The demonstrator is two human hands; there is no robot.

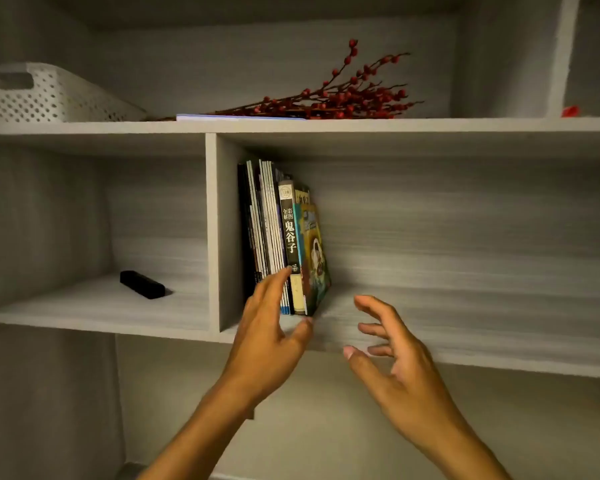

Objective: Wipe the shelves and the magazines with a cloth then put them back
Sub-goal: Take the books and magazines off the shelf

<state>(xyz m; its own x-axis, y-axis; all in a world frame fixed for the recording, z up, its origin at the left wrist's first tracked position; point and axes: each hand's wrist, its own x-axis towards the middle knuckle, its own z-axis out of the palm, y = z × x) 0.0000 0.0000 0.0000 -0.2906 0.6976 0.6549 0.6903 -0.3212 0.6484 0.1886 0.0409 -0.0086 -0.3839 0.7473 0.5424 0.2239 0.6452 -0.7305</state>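
Note:
A row of magazines and books (278, 233) stands upright at the left end of the middle shelf (465, 327), leaning against the grey divider (219, 237). My left hand (271, 327) is at the foot of the row, fingers straight and touching the spines, thumb under the outermost colourful book. My right hand (392, 348) hovers to the right of the books above the shelf's front edge, fingers spread and holding nothing. No cloth is in view.
A black oblong object (142, 284) lies in the left compartment. On the upper shelf are a white perforated basket (49, 95), a thin flat booklet (239, 117) and a spray of red berry branches (343, 95). A small red item (570, 111) sits at far right.

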